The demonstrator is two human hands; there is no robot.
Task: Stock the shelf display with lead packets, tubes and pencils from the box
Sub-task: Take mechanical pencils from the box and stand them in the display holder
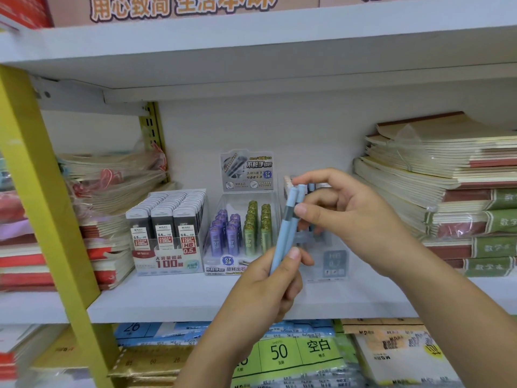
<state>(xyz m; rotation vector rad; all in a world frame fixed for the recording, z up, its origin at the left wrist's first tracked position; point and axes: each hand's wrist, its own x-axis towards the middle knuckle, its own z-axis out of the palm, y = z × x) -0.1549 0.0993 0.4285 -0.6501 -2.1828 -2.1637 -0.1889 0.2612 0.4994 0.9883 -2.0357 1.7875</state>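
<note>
My left hand [268,287] grips the lower ends of a few light blue mechanical pencils [285,231], held upright in front of the shelf. My right hand [344,217] pinches the pencils' upper part between thumb and fingers. Behind the hands stands a clear pencil display [330,261], mostly hidden. To its left sit a clear display of purple and green lead tubes [240,233] and a display of black 0.5 HB lead packets [167,228], both on the white shelf [167,301].
Stacks of wrapped notebooks [447,191] fill the right of the shelf, and more stacks [112,203] lie on the left. A yellow upright post [47,191] stands at the left. Paper packs [293,354] lie on the shelf below.
</note>
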